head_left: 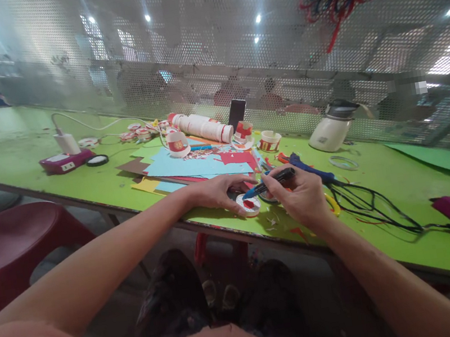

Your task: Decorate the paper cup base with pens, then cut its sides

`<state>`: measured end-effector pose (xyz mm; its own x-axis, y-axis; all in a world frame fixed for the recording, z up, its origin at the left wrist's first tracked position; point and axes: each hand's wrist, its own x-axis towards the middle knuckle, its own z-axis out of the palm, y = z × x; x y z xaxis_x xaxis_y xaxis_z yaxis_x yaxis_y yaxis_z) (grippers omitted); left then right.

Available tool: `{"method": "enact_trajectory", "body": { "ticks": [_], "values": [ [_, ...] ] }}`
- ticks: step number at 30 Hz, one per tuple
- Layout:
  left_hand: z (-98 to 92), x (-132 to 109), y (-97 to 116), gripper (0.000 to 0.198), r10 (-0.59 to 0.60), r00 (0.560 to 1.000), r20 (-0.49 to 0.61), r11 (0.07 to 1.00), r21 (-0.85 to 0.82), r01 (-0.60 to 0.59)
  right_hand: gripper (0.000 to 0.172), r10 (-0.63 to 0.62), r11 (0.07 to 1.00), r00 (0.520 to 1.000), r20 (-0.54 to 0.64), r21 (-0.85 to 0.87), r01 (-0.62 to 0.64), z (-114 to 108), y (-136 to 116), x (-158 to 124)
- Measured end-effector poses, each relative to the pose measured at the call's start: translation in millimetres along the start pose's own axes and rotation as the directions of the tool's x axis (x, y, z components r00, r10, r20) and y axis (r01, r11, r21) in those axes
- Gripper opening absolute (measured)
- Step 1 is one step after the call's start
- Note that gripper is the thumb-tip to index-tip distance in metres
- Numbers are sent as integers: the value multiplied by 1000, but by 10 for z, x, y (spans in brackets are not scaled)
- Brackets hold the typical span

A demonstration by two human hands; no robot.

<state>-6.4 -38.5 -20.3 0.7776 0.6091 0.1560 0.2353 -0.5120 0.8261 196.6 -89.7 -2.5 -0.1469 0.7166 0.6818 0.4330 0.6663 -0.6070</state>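
My right hand (301,193) grips a marker (272,181) with a black barrel and a blue front end. Its tip meets or hovers just over a small round white paper piece (248,205) at the table's front edge; I cannot tell which. A red patch (249,203) shows on top of that piece. Thumb and fingers of my left hand (221,193) curl around its left side and hold it on the table. Close beyond my right hand lies a blue glue gun (309,169) with a black cable.
Coloured paper sheets (182,165), white-and-red paper cups (178,144) and a phone (237,113) occupy the green table's (386,188) middle. A white jug (331,128) stands right. Purple power strips (66,162) sit at both sides. Perforated metal panels (196,42) rise behind.
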Motion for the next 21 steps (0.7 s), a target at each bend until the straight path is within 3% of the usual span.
{"method": "enact_trajectory", "body": {
  "ticks": [15, 21],
  "values": [
    [2, 8, -1, 77, -29, 1000, 2, 999, -25, 29, 21, -1, 1000, 1000, 22, -5, 1, -15, 11, 2],
    [0, 11, -3, 73, 22, 1000, 1, 1000, 21, -22, 23, 3, 1000, 999, 43, 28, -4, 8, 52, 10]
  ]
}}
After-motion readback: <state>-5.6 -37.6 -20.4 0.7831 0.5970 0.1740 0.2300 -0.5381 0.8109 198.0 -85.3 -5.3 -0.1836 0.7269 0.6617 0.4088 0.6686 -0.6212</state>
